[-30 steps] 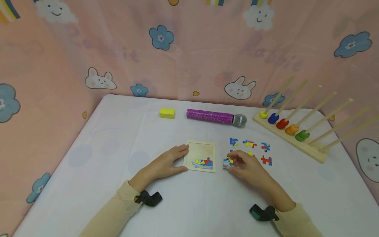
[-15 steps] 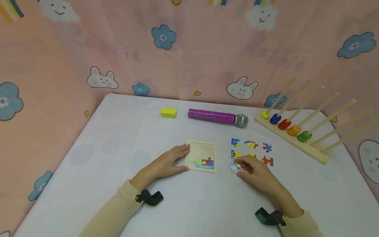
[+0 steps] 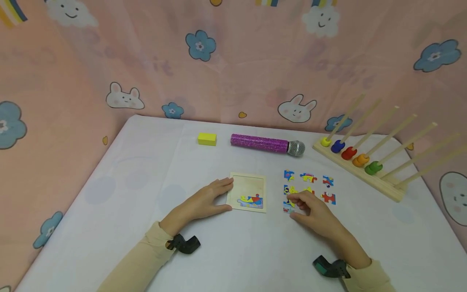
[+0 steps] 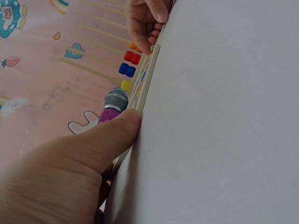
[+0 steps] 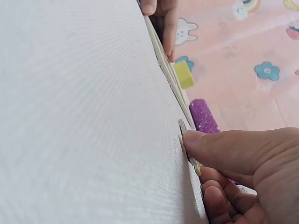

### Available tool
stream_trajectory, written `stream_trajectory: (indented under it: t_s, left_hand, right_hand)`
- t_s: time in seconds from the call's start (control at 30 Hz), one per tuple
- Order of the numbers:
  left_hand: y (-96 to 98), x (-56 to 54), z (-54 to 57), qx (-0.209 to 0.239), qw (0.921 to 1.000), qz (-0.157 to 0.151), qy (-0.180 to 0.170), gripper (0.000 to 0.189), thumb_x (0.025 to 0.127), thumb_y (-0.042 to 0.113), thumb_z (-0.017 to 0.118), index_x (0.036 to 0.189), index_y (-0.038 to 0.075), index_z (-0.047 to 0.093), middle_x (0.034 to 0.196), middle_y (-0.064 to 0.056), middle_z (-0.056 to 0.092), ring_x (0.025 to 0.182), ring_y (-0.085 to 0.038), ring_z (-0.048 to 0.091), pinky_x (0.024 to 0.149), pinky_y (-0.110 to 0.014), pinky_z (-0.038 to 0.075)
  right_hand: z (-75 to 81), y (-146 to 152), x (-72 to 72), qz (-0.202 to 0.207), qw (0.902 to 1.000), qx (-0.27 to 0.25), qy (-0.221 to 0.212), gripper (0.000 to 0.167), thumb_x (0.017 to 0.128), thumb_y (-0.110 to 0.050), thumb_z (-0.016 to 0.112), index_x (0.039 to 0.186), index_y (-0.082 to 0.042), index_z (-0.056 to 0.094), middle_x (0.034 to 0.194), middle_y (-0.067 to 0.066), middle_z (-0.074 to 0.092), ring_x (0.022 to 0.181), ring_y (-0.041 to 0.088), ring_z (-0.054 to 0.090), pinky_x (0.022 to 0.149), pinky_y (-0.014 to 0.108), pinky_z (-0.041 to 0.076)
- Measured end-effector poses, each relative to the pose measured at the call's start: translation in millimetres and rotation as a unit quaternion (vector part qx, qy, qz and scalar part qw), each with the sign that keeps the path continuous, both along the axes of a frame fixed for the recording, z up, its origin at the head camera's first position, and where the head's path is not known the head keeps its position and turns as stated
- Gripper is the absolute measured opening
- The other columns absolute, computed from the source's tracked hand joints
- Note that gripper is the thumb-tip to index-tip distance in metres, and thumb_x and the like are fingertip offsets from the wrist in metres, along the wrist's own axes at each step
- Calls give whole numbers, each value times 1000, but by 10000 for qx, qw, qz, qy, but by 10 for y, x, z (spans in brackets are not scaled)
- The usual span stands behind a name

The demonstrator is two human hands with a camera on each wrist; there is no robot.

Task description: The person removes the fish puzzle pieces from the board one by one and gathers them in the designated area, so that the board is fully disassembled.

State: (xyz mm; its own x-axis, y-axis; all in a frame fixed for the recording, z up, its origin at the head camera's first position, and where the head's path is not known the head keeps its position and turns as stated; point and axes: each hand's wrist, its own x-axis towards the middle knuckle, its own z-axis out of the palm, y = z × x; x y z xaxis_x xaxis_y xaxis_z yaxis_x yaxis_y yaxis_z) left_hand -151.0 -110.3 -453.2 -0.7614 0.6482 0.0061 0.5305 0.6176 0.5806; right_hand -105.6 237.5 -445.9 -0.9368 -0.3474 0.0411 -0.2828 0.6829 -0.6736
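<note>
My left hand (image 3: 204, 200) lies along the left edge of a square wooden puzzle board (image 3: 242, 180), fingers fairly straight, thumb at the near corner. In the left wrist view, the thumb touches the board's rim (image 4: 148, 77). A few joined colourful pieces (image 3: 251, 201) fill the board's lower right. To the right of the board, my right hand (image 3: 315, 213) pinches a light-blue puzzle piece (image 3: 287, 210) between thumb and fingers, close over the table. In the right wrist view, the piece's thin edge (image 5: 181, 126) shows tilted past the thumb.
Several loose puzzle pieces (image 3: 308, 177) lie in rows beyond the right hand, some partly hidden by it. Behind lie a yellow block (image 3: 206, 139) and a purple glitter microphone (image 3: 259, 143). A wooden bead rack (image 3: 357, 172) with upright rods stands at the right.
My right hand has moved right, away from the board, with the light-blue piece, uncovering a little of the pieces behind; the piece's tilt has changed. The left hand stays at the board.
</note>
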Motion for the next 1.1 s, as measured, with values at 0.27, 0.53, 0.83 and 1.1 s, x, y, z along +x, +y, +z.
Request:
stream_trajectory:
  t_s: [0.27,0.53,0.83,1.1]
  left_hand:
    - [10,0,-7,80,10000,10,13,71,87,35,68,143,2,39,154,-5,32,143,-21,27,119,-36,22]
    - [16,4,6,94,10000,-9,13,71,87,35,68,143,3,40,154,-5,32,143,-20,27,119,-36,22]
    - [19,-2,3,72,10000,-9,14,72,87,36,68,143,3,39,154,-5,31,144,-21,26,119,-36,21]
    - [7,-3,1,71,10000,6,0,72,87,36,68,143,3,39,154,-4,32,144,-21,26,119,-36,21]
  right_hand:
    - [-1,-12,21,-193,9998,-13,58,43,82,-18,74,122,-9,60,109,0,61,91,8,51,79,16,48]
    - [22,1,18,-83,9994,-276,214,45,83,-20,73,124,-8,58,113,3,64,97,11,59,86,11,47]
    - [155,-118,22,221,9990,-359,158,47,85,-18,71,128,-6,55,121,6,63,110,22,60,96,16,48]
    - [185,-324,-26,425,9984,-362,-68,49,85,-17,72,130,-8,54,127,4,59,114,21,58,97,34,50]
